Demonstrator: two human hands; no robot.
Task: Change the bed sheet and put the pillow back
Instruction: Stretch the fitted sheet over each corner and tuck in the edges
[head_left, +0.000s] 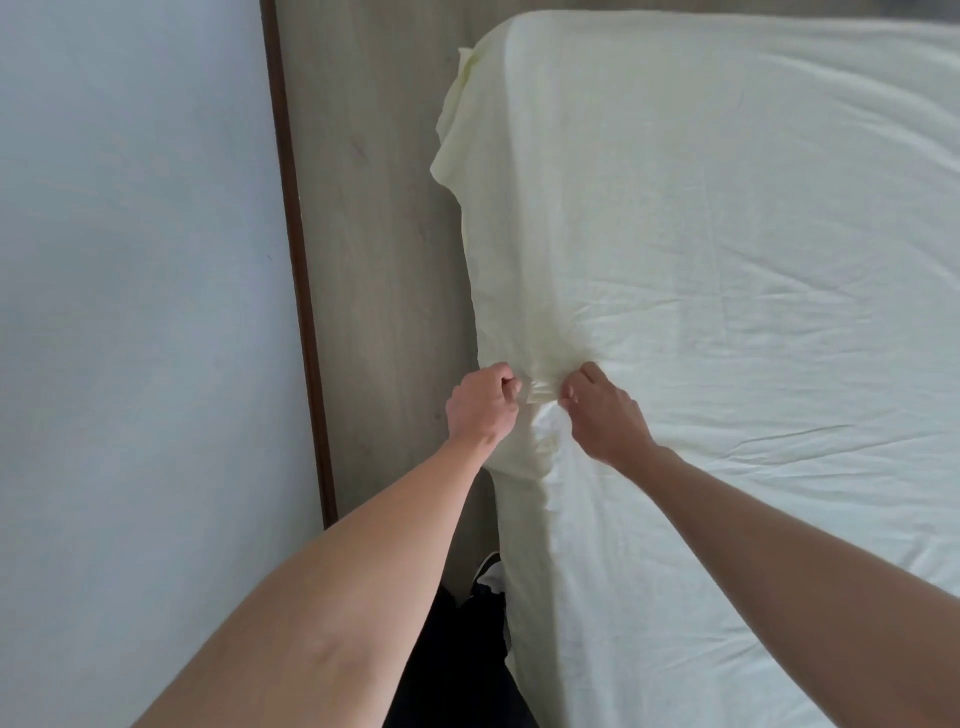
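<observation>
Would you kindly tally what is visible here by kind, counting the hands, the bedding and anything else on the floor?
Hands: 2, the left hand and the right hand, each with a grip on the sheet
Sheets: 1, the pale yellow sheet over the bed
Shoes: 1, a dark shoe on the floor
Pillows: 0
Total: 4

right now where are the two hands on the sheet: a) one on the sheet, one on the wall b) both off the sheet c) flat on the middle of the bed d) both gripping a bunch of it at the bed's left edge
d: the left hand and right hand each pinch gathered sheet at the bed's left edge, creases fanning out from the bunch.
</observation>
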